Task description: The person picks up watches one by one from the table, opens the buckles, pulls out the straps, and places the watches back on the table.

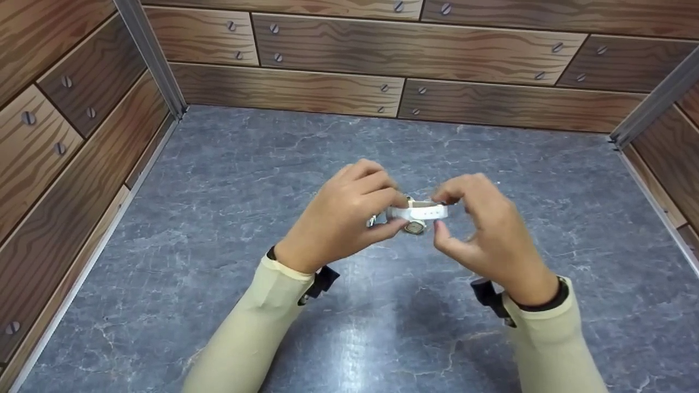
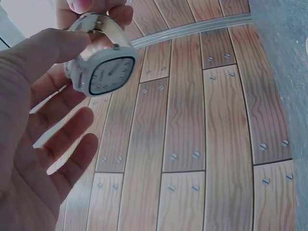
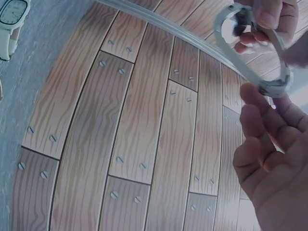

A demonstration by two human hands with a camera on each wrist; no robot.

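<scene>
Both hands hold a white wristwatch (image 1: 428,212) above the tabletop, its strap closed into a loop. My left hand (image 1: 349,213) pinches it between thumb and fingers. In the left wrist view its squarish dial (image 2: 113,74) faces the camera, beside the left thumb. Thumb and index finger of my right hand (image 1: 486,234) bracket the strap's right end. The right wrist view has these right fingers (image 3: 252,118) against the loop's end, where the blurred fastening cannot be made out. A second, squarish-faced watch (image 1: 415,226) lies on the table just below the held one.
The table (image 1: 246,164) has a grey marbled surface. Wood-patterned panels (image 1: 409,49) wall it at the back and both sides, with metal strips at the corners. In the right wrist view, the lying watch (image 3: 13,12) shows its pale strap.
</scene>
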